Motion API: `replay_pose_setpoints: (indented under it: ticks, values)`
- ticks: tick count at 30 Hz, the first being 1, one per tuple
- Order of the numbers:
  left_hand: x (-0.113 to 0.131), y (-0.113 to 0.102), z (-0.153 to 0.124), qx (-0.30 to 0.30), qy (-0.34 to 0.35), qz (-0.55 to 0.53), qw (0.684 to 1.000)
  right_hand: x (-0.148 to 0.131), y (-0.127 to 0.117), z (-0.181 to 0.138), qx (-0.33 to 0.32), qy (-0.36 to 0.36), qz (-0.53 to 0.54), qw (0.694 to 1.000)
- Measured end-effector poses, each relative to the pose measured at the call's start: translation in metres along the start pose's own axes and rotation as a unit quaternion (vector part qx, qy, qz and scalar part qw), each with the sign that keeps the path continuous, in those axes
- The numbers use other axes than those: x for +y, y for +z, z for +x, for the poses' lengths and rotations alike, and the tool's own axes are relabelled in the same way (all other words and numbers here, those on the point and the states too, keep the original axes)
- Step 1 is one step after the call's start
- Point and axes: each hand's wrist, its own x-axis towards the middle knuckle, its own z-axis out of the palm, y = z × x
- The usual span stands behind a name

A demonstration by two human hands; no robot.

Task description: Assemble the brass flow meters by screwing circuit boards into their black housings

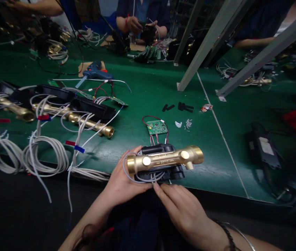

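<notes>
A brass flow-meter pipe [166, 159] with threaded ends lies across a black plastic housing [175, 173] at the table's front edge. My left hand [120, 179] is wrapped round the left end of this meter, its thumb below and fingers behind. Thin grey cables [148, 179] loop round the pipe's left end and gather under it. My right hand [183, 204] is closed at the lower edge, thumb and forefinger pinching the grey cable. Beyond the housing a green circuit board [157, 127] rests on the table, joined to it by thin wires.
At left lie several brass meters [92, 125] with coiled grey cables [45, 153]. A blue glue gun [95, 71] sits farther back. Black strips [185, 106] and small screws [188, 123] lie beyond the board. Metal posts [205, 45] and a black power adapter [265, 146] stand right. Co-workers' hands [144, 26] work opposite.
</notes>
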Motion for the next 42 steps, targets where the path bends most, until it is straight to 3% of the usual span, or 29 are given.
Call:
replay_pose_setpoints:
  ticks: [4,9,11,16,19,23,27,34,42]
  values:
    - [0.006,0.002,0.0,-0.018,0.005,0.013,1.0,0.006,-0.011,0.002,-0.048,-0.011,0.006,0.999]
    - [0.006,0.011,0.001,0.026,0.017,0.063,0.998,0.01,-0.026,0.02,0.001,0.022,0.022,1.0]
    - [0.004,0.011,0.002,0.015,0.044,0.085,0.995,0.007,-0.024,0.029,0.016,0.023,0.02,0.999]
    - [0.001,0.008,0.003,-0.003,0.079,0.159,0.984,-0.001,-0.011,0.041,-0.015,0.04,0.1,0.994]
    - [0.004,0.008,0.002,-0.009,0.039,0.142,0.989,0.001,-0.013,0.033,-0.012,0.067,0.132,0.989]
    - [0.006,0.007,0.0,-0.001,0.003,0.105,0.995,0.008,-0.022,0.014,0.028,0.07,0.082,0.994]
    - [0.006,0.008,0.0,-0.005,0.017,0.107,0.994,0.012,-0.02,0.01,0.061,0.057,0.073,0.994]
    - [0.002,0.013,0.003,0.027,0.085,0.166,0.982,0.005,-0.007,0.032,0.076,0.062,0.137,0.986]
    - [0.006,0.008,0.0,-0.002,0.053,0.128,0.99,0.007,-0.011,0.002,0.05,0.062,0.136,0.987]
